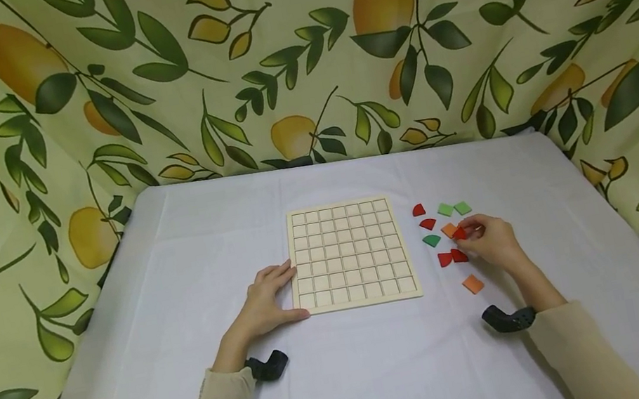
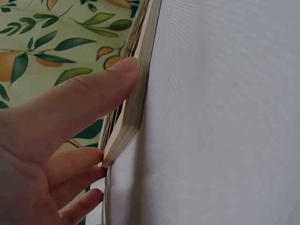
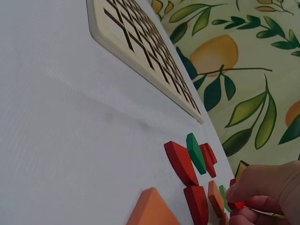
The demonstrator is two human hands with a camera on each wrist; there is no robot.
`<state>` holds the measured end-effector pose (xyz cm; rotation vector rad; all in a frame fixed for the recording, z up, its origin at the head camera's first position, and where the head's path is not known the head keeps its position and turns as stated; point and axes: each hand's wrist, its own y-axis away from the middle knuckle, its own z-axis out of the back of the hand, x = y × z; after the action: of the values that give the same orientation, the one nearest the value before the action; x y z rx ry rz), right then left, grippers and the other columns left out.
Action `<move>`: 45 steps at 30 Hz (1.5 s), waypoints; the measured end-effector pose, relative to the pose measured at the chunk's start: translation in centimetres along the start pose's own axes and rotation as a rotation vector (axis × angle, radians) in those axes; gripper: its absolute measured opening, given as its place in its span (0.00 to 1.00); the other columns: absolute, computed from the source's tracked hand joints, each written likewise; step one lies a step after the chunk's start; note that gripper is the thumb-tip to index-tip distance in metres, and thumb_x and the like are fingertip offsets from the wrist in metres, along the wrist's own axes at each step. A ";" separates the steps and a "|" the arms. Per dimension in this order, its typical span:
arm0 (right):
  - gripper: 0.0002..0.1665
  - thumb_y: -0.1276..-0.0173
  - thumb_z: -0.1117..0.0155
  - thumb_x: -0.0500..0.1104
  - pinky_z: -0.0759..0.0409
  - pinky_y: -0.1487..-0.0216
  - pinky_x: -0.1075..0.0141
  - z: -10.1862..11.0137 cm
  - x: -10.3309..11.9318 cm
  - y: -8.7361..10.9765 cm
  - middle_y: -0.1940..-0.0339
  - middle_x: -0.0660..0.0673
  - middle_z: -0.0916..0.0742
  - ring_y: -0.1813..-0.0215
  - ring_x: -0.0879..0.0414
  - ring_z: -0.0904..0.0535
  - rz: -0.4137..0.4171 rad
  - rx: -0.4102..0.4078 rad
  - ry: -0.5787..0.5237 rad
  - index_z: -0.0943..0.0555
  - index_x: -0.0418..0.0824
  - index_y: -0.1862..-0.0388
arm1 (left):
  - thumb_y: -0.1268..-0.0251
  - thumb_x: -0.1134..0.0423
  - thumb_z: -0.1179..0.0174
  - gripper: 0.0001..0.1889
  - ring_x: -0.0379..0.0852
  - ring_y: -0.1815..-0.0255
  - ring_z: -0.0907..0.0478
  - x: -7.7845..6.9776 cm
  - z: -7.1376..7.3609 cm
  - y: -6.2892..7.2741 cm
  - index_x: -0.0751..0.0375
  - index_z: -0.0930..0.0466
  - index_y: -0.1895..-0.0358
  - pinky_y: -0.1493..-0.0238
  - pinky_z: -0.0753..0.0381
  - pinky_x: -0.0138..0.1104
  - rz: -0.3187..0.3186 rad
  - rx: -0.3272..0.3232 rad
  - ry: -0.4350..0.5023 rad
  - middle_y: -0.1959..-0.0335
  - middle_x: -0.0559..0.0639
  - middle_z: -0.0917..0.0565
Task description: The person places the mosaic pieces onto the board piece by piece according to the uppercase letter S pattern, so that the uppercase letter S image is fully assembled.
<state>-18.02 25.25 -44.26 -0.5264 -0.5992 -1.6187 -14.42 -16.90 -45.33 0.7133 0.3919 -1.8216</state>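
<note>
On your left, your left hand [image 1: 261,307] lies with its fingers extended and loosely spread. The fingertips touch the left edge of the wooden board [image 1: 348,262], and the thumb touches it by the near left corner. A black wrist device [image 1: 268,367] sits below that hand, above your beige sleeve.

The board lies flat in the middle of your white-covered tabletop [image 1: 388,373]. It is pale and plain-bordered, marked with a grid of 7 by 7 squares, each showing the same light wood.

Just right of the board you have bright loose pieces: 4 red wedges [image 1: 418,210], with a curved side and a pointed corner, and 1 dark green wedge [image 1: 432,240] among them. The nearer 2 red ones lie close together. Farther right come 2 light green squares [image 1: 445,209], nearly corner to corner, and 2 orange squares [image 1: 473,284], 1 nearest you and 1 by your fingertips.

Your right hand [image 1: 490,242] reaches in from the right, thumb and fingers drawn together, pinching a small red piece [image 1: 459,233] that partly overlaps the farther orange square; whether it is lifted, I cannot tell.
</note>
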 end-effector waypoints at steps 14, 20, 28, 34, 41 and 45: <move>0.20 0.39 0.36 0.34 0.28 0.75 0.77 -1.7 2.7 -1.2 0.61 0.32 0.18 0.64 0.51 0.26 0.129 0.006 -0.062 0.22 0.28 0.48 | 0.57 0.51 0.24 0.46 0.60 0.26 0.41 -0.5 -0.7 -0.2 0.67 0.32 0.33 0.30 0.42 0.60 -0.051 -0.013 -0.023 0.26 0.60 0.35; 0.20 0.40 0.35 0.34 0.29 0.74 0.77 -2.3 3.9 -1.6 0.64 0.33 0.18 0.65 0.53 0.26 0.162 0.023 -0.082 0.21 0.29 0.48 | 0.59 0.52 0.23 0.46 0.60 0.27 0.39 -0.3 -0.7 -0.1 0.66 0.31 0.33 0.32 0.40 0.60 -0.042 -0.037 -0.007 0.27 0.60 0.33; 0.21 0.40 0.33 0.36 0.30 0.71 0.73 -2.8 5.0 -2.2 0.62 0.34 0.18 0.61 0.51 0.24 0.161 0.044 -0.088 0.20 0.31 0.47 | 0.60 0.52 0.23 0.46 0.60 0.28 0.39 -0.2 -0.7 -0.2 0.64 0.30 0.33 0.32 0.40 0.60 -0.028 -0.038 0.006 0.27 0.59 0.33; 0.21 0.40 0.33 0.35 0.30 0.75 0.74 -3.4 5.8 -2.6 0.64 0.33 0.16 0.69 0.58 0.26 0.227 0.053 -0.097 0.20 0.30 0.48 | 0.62 0.51 0.22 0.46 0.59 0.30 0.36 -0.8 -0.2 -0.4 0.64 0.29 0.34 0.34 0.37 0.57 -0.029 -0.026 -0.034 0.29 0.59 0.31; 0.22 0.40 0.33 0.36 0.31 0.76 0.74 -4.4 6.9 -3.3 0.62 0.33 0.17 0.65 0.54 0.25 0.231 0.092 -0.140 0.20 0.30 0.47 | 0.63 0.53 0.21 0.47 0.63 0.23 0.45 -1.4 0.3 -0.8 0.66 0.30 0.34 0.25 0.43 0.57 0.016 0.030 -0.001 0.28 0.62 0.32; 0.22 0.40 0.32 0.37 0.31 0.75 0.74 -4.9 7.2 -3.5 0.60 0.32 0.17 0.65 0.54 0.24 0.230 0.099 -0.144 0.20 0.31 0.47 | 0.63 0.54 0.21 0.47 0.64 0.22 0.47 -1.3 0.2 -0.9 0.66 0.30 0.34 0.24 0.44 0.57 0.029 0.041 0.008 0.27 0.63 0.34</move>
<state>-22.45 16.98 -43.61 -0.6186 -0.6962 -1.3356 -14.97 -15.74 -44.37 0.7514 0.3486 -1.8046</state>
